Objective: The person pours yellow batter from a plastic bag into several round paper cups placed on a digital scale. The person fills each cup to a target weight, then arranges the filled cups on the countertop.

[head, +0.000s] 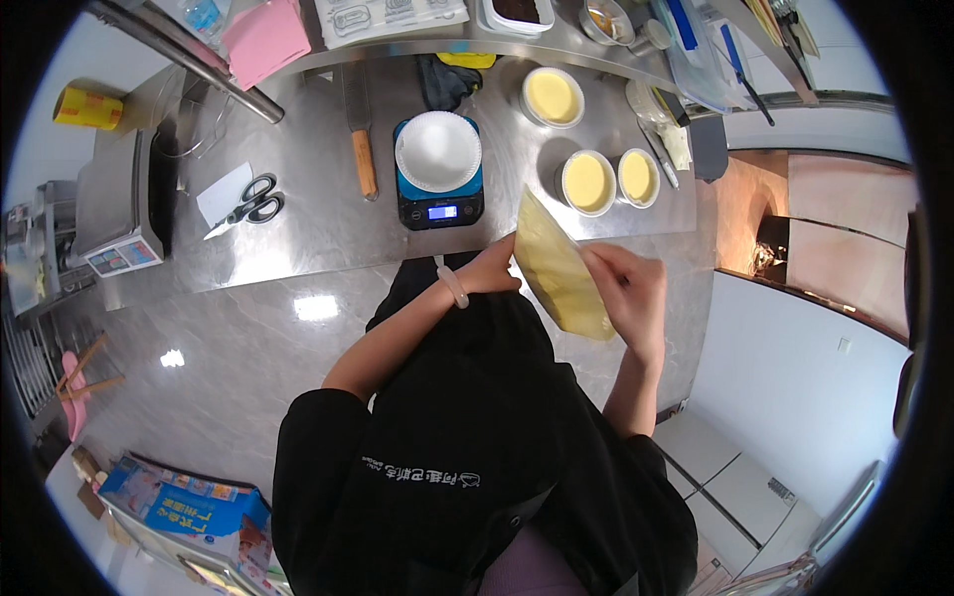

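Note:
A clear plastic piping bag with pale yellow filling hangs tilted before my body, above the counter's front edge. My right hand grips the bag along its right side. At its left edge is my left hand, with the fingers partly hidden behind the plastic. Beyond the bag, a white fluted paper cup sits on a digital kitchen scale with a lit display. To the right stand three similar cups filled with smooth yellow batter or cream: the back cup, the middle cup and the right cup.
A wooden-handled grater and scissors on white paper lie left on the steel counter. Another scale stands at the far left. A steel shelf overhangs the back. A grey-handled knife lies at right.

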Demonstrator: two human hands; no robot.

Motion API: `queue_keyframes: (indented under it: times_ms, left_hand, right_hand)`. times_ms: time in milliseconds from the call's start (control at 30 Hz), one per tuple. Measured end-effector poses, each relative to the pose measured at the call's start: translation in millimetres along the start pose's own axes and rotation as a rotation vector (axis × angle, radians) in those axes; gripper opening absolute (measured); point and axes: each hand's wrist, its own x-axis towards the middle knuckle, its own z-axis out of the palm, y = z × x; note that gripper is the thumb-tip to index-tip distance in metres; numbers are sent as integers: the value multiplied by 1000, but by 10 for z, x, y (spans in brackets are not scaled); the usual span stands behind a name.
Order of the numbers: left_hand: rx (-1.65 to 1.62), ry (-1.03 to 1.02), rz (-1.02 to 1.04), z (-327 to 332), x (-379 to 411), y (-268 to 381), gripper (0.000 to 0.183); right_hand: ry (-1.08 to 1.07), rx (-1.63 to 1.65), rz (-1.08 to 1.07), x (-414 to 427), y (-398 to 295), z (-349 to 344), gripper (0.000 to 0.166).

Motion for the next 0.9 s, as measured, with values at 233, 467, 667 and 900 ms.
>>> queue_keyframes:
  times_ms: [233, 467, 667, 900]
  left_hand:
    - [-307, -30, -29, -8, 14, -230, 60]
    - [-452, -107, -122, 128, -46, -364, 53]
    - [-473, -183, -183, 155, -64, -179, 48]
    - [-514, -247, -182, 193, -35, -195, 39]
  right_hand:
    - [-103, -121, -202, 726, -66, 448, 13]
    - [-249, -206, -202, 1094, 86, 704, 17]
    - [-316, -214, -111, 1246, 142, 757, 17]
    - [-313, -241, -155, 1305, 290, 760, 18]
